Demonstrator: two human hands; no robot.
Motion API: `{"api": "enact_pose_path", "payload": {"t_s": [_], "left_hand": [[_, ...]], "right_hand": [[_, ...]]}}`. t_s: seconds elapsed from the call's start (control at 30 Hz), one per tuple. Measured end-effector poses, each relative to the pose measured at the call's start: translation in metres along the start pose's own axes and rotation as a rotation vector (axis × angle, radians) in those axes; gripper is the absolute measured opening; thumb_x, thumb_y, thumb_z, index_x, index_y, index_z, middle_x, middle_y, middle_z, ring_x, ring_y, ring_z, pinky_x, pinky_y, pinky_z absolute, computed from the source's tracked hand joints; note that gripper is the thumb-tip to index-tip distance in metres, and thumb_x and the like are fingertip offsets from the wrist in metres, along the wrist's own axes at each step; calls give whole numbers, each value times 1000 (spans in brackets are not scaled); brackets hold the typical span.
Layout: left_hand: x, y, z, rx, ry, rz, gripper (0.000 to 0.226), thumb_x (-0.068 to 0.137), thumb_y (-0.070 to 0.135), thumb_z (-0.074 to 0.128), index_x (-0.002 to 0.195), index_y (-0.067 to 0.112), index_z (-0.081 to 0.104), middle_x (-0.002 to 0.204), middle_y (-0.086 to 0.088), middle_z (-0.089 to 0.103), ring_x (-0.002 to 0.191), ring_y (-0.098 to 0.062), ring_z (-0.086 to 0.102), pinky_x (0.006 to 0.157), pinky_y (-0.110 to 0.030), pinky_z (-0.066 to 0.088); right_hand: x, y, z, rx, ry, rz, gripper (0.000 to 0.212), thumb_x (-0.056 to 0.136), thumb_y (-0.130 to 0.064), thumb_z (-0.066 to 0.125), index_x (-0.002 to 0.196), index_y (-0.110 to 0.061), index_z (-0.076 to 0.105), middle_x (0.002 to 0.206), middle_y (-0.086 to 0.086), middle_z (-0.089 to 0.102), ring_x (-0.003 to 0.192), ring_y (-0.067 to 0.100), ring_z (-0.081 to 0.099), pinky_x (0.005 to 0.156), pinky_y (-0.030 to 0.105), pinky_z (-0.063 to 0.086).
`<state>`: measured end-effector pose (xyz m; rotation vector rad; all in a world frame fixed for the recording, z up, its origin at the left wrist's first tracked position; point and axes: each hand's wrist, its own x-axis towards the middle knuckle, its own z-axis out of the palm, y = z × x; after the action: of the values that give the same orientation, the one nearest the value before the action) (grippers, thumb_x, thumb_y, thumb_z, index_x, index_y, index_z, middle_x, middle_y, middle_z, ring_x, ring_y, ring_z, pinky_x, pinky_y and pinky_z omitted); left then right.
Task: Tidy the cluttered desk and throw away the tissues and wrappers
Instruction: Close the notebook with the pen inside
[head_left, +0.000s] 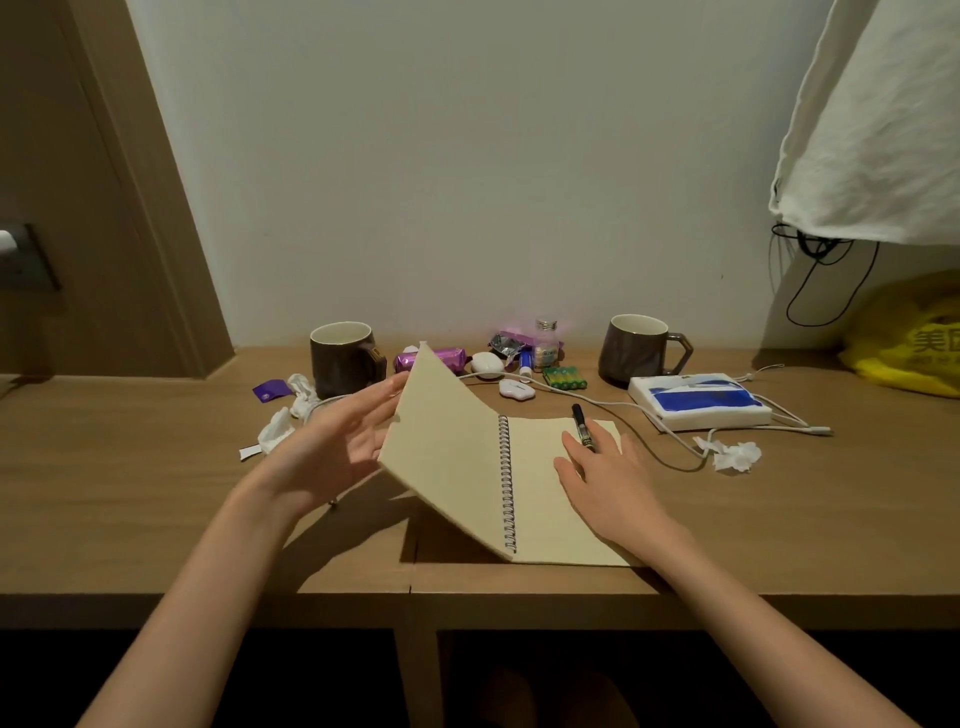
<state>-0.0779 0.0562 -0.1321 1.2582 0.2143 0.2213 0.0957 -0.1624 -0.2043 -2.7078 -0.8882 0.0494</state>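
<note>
Notebook (452, 441) half-shut, spine running straight away; left hand (343, 441), fingers spread, props the raised cover, right hand (608, 478) flat on the page.

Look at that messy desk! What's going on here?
A person's left hand tips up the left half of a spiral notebook, while the right hand lies flat on the other page, touching a black marker. Crumpled tissues and a purple wrapper lie on the desk, not yet thrown away.
</note>
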Motion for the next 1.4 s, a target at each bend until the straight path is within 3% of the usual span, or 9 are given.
{"api": "enact_pose_path", "payload": {"t_s": [0.23, 0.47, 0.6, 0.7, 0.8, 1.0, 1.07, 1.2, 1.4], "left_hand": [[-12, -14, 35, 377, 40, 184, 115, 42, 56, 87, 142, 36, 33, 134, 0, 52, 120, -16, 54, 87, -27, 52], [-5, -35, 68, 675, 111, 365, 72, 91, 8, 55, 141, 45, 18, 144, 4, 37, 124, -16, 46, 74, -16, 51], [-2, -48, 81, 1000, 63, 383, 65, 96, 22, 45, 145, 48, 10, 144, 9, 37, 93, -3, 51, 77, -28, 51], [2, -61, 91, 1302, 33, 305, 68, 95, 31, 45, 146, 47, 4, 155, 6, 23, 126, -15, 42, 106, -41, 38], [4, -71, 99, 1450, -23, 255, 73, 90, 39, 53, 147, 44, 8, 158, 6, 15, 140, -16, 24, 115, -43, 27], [9, -80, 94, 1557, -121, 171, 86, 71, 75, 53, 145, 43, 22, 157, 11, 16, 145, -19, 13, 117, -48, 18], [12, -76, 88, 1503, -170, 145, 87, 65, 81, 49, 142, 45, 28, 157, 12, 18, 144, -16, 14, 116, -50, 20], [26, -69, 72, 1305, -38, 168, 53, 82, 64, 44, 128, 38, 53, 148, 5, 38, 135, -12, 35, 110, -48, 32], [46, -62, 56, 1021, 160, 118, 35, 91, 34, 55, 126, 30, 56, 148, -1, 39, 140, -18, 27, 111, -40, 27]], "right_hand": [[8, -27, 9, 197, 48, 1, 49, 100, -39, 35, 146, -24, 34, 161, 4, 10, 147, 36, 0, 119, 52, 7], [3, -21, -10, 783, 85, 8, 46, 101, -26, 39, 147, -25, 32, 158, -1, 23, 145, 17, 20, 115, 39, 22], [0, 2, -21, 1039, -1, 53, 48, 99, -12, 37, 146, -22, 33, 151, 3, 37, 134, 17, 39, 109, 36, 36], [0, 12, -26, 1368, -52, 101, 52, 94, 1, 33, 144, -13, 38, 145, 14, 41, 127, 20, 47, 108, 35, 39], [-1, 16, -28, 1523, -58, 127, 45, 99, -5, 34, 143, -9, 38, 146, 17, 39, 133, 27, 42, 111, 39, 37], [-9, 13, -26, 1152, -46, -1, 36, 98, -24, 49, 134, -24, 49, 135, 1, 55, 116, 11, 56, 95, 24, 45], [-7, 13, -21, 950, -1, -9, 45, 98, -25, 49, 141, -22, 42, 147, 1, 44, 129, 14, 46, 99, 24, 38], [-5, 10, -16, 758, 13, -64, 54, 97, -27, 50, 147, -16, 32, 156, 3, 28, 141, 16, 31, 104, 24, 30], [-4, -3, -12, 495, 20, -41, 74, 91, -47, 54, 150, -15, 23, 160, 3, 13, 145, 20, 21, 114, 38, 26]]}}
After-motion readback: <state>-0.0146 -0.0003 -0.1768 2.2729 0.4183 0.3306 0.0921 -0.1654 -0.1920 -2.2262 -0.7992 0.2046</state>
